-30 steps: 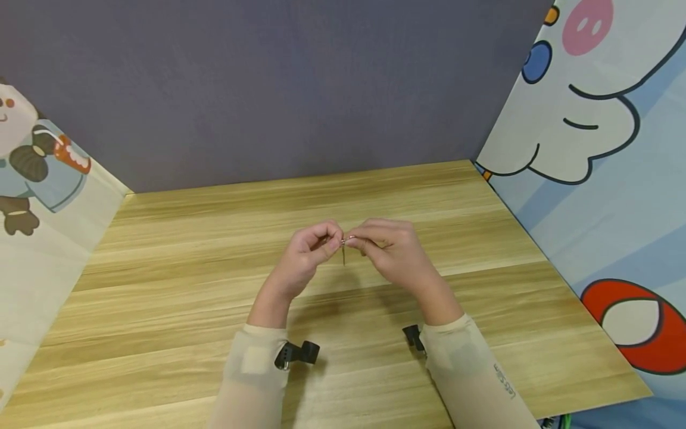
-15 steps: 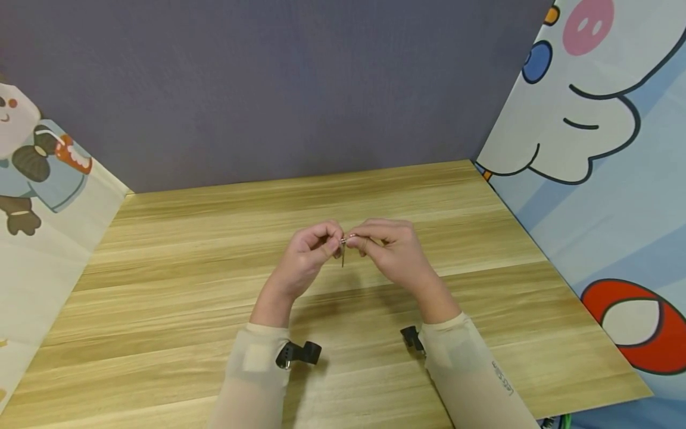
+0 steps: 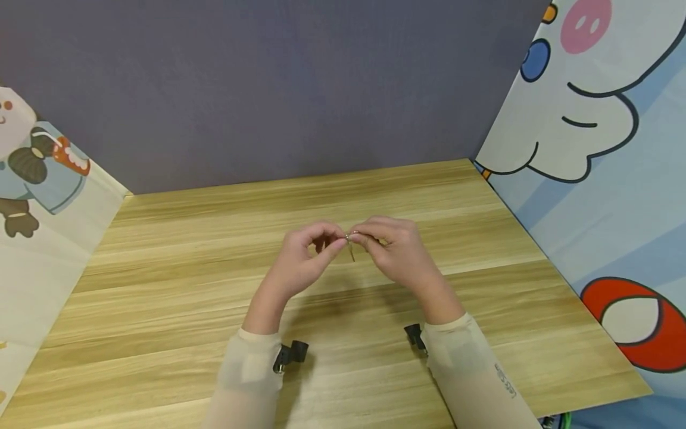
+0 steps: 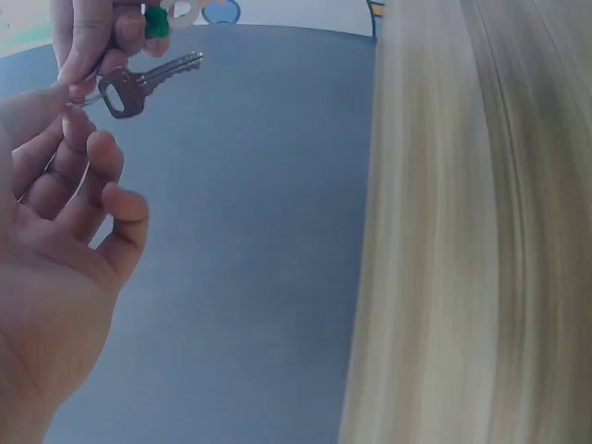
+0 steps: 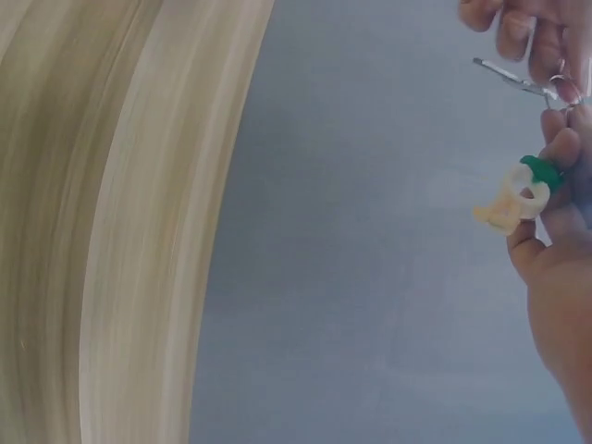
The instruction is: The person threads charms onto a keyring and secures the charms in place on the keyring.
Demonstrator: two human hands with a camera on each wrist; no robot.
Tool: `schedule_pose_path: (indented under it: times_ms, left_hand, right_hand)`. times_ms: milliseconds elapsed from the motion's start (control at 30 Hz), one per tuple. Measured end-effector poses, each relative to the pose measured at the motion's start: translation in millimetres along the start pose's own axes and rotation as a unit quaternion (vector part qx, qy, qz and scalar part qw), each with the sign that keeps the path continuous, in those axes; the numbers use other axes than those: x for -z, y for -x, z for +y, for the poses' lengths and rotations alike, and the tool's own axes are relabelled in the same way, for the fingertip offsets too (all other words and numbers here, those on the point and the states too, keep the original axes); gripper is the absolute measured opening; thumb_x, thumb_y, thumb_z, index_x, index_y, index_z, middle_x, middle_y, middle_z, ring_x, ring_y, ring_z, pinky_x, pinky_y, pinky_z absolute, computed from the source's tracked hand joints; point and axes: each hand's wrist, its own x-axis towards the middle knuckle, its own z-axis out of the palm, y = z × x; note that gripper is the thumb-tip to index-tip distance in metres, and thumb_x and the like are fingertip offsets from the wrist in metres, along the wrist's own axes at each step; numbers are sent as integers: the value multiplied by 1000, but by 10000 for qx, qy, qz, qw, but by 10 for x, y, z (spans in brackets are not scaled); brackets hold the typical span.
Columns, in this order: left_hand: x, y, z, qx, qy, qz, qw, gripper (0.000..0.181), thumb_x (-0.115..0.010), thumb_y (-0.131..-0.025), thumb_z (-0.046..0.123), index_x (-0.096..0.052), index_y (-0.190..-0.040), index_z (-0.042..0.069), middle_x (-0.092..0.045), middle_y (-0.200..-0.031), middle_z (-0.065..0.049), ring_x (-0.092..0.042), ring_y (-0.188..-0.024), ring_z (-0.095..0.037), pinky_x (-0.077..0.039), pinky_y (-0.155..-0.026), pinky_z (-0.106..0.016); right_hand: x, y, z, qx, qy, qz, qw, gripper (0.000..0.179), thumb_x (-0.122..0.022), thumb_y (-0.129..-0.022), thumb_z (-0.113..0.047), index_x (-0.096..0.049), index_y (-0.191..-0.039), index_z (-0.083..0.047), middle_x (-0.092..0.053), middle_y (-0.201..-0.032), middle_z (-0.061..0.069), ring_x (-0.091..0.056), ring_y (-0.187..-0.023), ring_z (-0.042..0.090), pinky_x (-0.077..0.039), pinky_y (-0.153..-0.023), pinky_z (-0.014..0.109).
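Note:
Both hands meet above the table, fingertips close together over a small metal key ring (image 4: pixel 86 98). My left hand (image 3: pixel 300 262) pinches the ring between thumb and forefinger, its other fingers loosely curled. My right hand (image 3: pixel 396 253) pinches the ring from the other side. A metal key (image 4: pixel 128 91) with an oblong hole in its head hangs from the ring, pointing away from the fingers. Against the right hand's fingers lies a small green, white and yellow charm (image 5: pixel 527 192); how it joins the ring is hidden by the fingers.
A wood-grain table (image 3: pixel 177 268) lies under the hands. Behind it rises a grey panel (image 3: pixel 300 89), with cartoon-printed panels at the left (image 3: pixel 48 238) and right (image 3: pixel 605 226). Black wrist cameras stick out from both sleeves.
The left hand has shifted a little left and its thumb has straightened along the ring. The hanging key, upright before, now slants down to the right. The right hand has barely moved.

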Motion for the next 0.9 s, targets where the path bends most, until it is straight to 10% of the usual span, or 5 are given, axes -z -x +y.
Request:
schedule_pose_path:
  times_ms: [167, 400, 533, 900]
  left_hand:
    - [-3, -11, 27, -1277, -1408, 282, 9814, 5, -71, -101, 5, -75, -103, 3, -71, -87, -5, -59, -75, -13, -51, -67, -27]
    - [-52, -28, 63, -2667, -3324, 1132, 8975, 6, -75, -93, -2, -76, -99, -1, -79, -89, -10, -76, -79, -23, -65, -74, -31]
    - [-88, -29, 54, -2936, -3669, 1534, 8693, 9, -76, -86, -5, -77, -93, -2, -80, -85, -12, -77, -74, -24, -65, -71, -30]
    - [-204, -38, 20, -2773, -3350, 2231, 8724, 7, -73, -84, -10, -78, -87, -6, -78, -78, -15, -75, -65, -25, -65, -67, -31]
  right_hand:
    - [-25, -5, 0, 170, 231, 83, 9996, 11, -81, -88, 6, -82, -97, 1, -81, -90, 10, -74, -76, 18, -61, -67, 28]
    - [-61, -12, -31, 51, 264, 173, 9995, 6, -80, -91, 2, -82, -97, 2, -81, -90, 12, -76, -78, 21, -63, -69, 30]
    - [-82, -14, -49, -29, 180, 222, 9996, 7, -80, -90, 3, -82, -97, 2, -81, -90, 13, -78, -80, 23, -64, -72, 32]
    - [-140, -13, -26, -191, -59, 389, 9990, 7, -79, -91, 5, -82, -97, 3, -81, -90, 12, -77, -77, 21, -63, -72, 27]
